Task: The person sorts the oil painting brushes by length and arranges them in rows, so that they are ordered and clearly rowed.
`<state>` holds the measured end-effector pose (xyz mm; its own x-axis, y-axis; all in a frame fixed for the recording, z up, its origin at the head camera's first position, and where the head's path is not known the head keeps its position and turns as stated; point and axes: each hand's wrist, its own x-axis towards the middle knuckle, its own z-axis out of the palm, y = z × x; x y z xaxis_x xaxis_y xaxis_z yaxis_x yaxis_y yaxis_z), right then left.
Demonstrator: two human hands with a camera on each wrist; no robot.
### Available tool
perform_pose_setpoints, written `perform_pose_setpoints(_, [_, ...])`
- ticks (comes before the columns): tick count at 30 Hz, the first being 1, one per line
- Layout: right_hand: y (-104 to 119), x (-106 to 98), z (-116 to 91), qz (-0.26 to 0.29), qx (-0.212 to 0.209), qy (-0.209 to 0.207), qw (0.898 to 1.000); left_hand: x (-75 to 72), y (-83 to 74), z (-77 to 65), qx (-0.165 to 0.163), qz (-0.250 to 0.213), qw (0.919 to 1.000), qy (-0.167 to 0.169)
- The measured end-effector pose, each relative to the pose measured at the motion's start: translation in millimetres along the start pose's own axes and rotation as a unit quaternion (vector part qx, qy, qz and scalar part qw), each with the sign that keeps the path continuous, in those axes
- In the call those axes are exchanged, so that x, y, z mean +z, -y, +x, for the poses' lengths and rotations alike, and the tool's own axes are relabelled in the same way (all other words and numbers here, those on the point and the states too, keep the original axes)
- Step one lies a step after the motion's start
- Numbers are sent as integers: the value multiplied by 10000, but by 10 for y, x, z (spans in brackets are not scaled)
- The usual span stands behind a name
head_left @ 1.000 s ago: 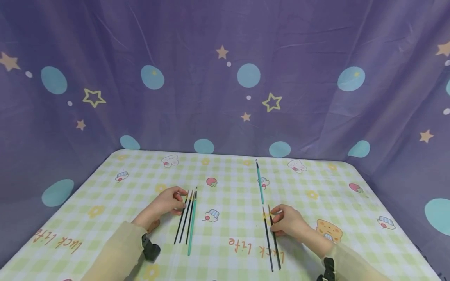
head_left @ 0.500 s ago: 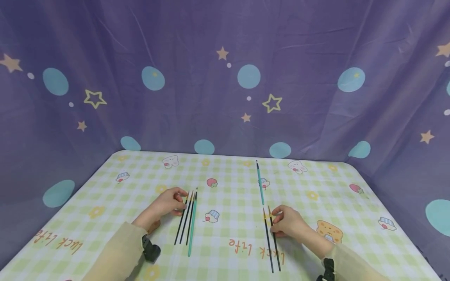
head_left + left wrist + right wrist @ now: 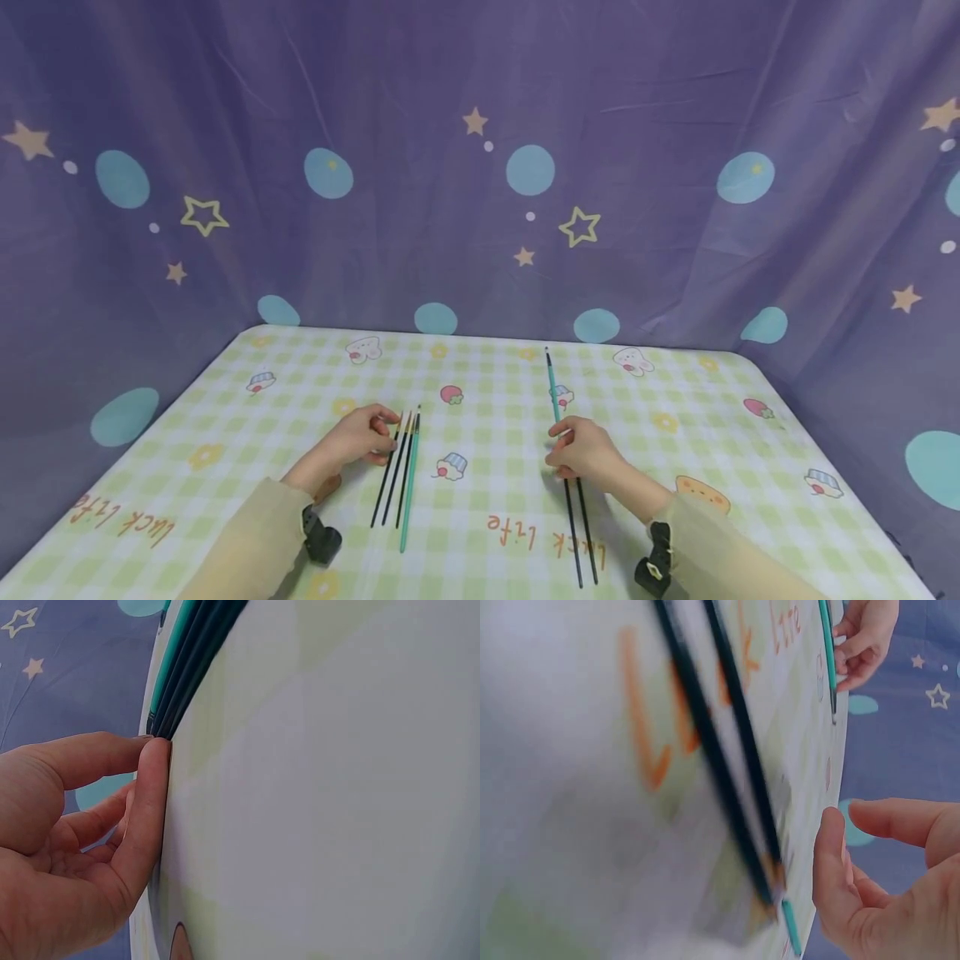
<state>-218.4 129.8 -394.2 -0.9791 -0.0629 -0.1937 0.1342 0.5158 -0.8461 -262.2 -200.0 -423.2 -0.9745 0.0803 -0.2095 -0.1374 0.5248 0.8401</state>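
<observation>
On the left, several slim paintbrushes lie side by side, bristles pointing away. My left hand pinches the leftmost black paintbrush near its bristle end between thumb and index finger. A teal paintbrush lies at the right of that row. Over to the right, my right hand hovers with thumb and index finger parted and nothing between them. In the head view it covers the bristle ends of two black paintbrushes. Just beyond its fingertips lies another teal paintbrush.
A green-and-white checked tablecloth with printed cartoons and lettering covers the table. Behind it hangs a purple curtain with stars and blue dots. Each wrist carries a black camera mount.
My right hand has left the right-hand black paintbrush and moved up and left, towards the far teal paintbrush. The left hand stays in place.
</observation>
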Motion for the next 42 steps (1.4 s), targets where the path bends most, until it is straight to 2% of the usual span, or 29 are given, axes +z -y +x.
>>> perform_pose_setpoints(4, [90, 139, 52, -251, -147, 63, 9996, 6, 1, 6, -18, -81, 10000, 50])
perform_pose_setpoints(10, [208, 369, 127, -278, -368, 275, 9986, 3, 8, -1, 18, -84, 10000, 34])
perform_pose_setpoints(17, [390, 616, 174, -50, -498, 558, 9972, 6, 4, -11, 24, -35, 10000, -65])
perform_pose_setpoints(26, [570, 908, 243, 325, -448, 763, 9955, -20, 6, -30, 154, -169, 9996, 155])
perform_pose_setpoints(31, [627, 1080, 264, 673, -544, 840, 9927, -36, 7, -26, 301, -265, 9989, 250])
perform_pose_setpoints(42, [688, 1397, 331, 935, -476, 830, 9910, -23, 30, -10, 231, -158, 9994, 197])
